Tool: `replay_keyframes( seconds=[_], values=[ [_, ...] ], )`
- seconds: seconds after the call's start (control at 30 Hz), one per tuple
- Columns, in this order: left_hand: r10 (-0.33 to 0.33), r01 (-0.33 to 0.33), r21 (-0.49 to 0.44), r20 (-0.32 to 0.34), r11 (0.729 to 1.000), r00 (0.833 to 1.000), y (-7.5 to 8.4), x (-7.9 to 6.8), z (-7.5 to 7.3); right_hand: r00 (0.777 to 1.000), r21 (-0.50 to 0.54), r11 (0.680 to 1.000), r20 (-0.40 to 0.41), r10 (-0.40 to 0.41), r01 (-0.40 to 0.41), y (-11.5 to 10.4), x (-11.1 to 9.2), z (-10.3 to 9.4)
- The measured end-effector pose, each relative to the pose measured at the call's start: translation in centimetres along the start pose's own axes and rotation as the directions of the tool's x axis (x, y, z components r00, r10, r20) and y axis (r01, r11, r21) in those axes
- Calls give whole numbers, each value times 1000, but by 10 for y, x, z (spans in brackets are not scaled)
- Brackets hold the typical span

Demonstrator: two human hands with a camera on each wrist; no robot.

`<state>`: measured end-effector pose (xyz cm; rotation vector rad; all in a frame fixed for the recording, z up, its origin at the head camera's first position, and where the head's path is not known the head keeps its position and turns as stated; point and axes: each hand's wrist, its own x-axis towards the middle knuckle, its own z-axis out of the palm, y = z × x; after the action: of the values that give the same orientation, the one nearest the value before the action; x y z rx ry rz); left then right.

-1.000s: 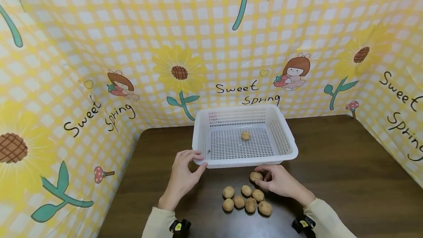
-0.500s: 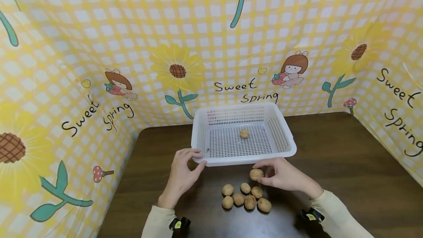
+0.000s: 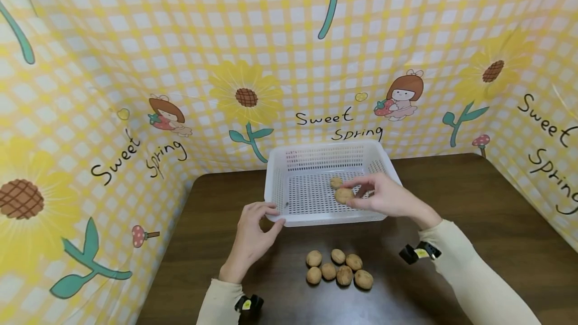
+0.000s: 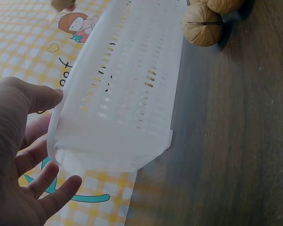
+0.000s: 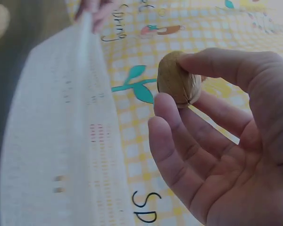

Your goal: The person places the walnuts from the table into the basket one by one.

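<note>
a person's right hand [image 3: 388, 194], right of center in the frame, pinched a walnut [image 3: 344, 195] between thumb and fingertips over a white perforated plastic basket [image 3: 325, 219], while the left hand [image 3: 254, 229], lower left of center, gripped the basket's near corner by its rim. a second walnut [image 3: 335, 182] lay inside, just behind the held one. seven more walnuts [image 3: 328, 271] sat clustered on the dark wood-grain table [image 3: 460, 204] at lower center. how high the pinched nut hung was hard to judge.
</note>
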<state>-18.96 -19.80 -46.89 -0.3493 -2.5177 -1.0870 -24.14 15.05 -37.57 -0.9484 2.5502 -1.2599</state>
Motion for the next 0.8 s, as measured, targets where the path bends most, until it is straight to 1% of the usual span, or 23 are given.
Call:
replay_keyframes(
  seconds=[0.17,0.3,0.43,0.57,0.73,0.77,0.8],
  values=[
    [2,-2,-2,-3,1000,1000,-1,0,0,999,45,998,-9,52,-52,-5,28,-15],
    [5,-5,-7,-7,1000,1000,-1,-1,1,992,127,985,-22,123,-119,-2,50,-24],
    [-3,3,-5,-4,1000,1000,-2,-1,2,975,258,948,-65,212,-189,13,67,-36],
    [-7,7,-4,-5,1000,1000,-2,-1,2,950,343,905,-90,298,-251,32,80,-44],
    [0,0,-3,-13,1000,1000,-3,-1,1,920,392,867,-109,375,-307,55,92,-42],
    [1,-1,-2,-13,1000,1000,-3,-1,1,917,396,864,-115,383,-311,60,94,-40],
    [2,-2,-2,-13,1000,1000,-3,-1,1,914,382,868,-122,387,-317,65,96,-38]
  ],
)
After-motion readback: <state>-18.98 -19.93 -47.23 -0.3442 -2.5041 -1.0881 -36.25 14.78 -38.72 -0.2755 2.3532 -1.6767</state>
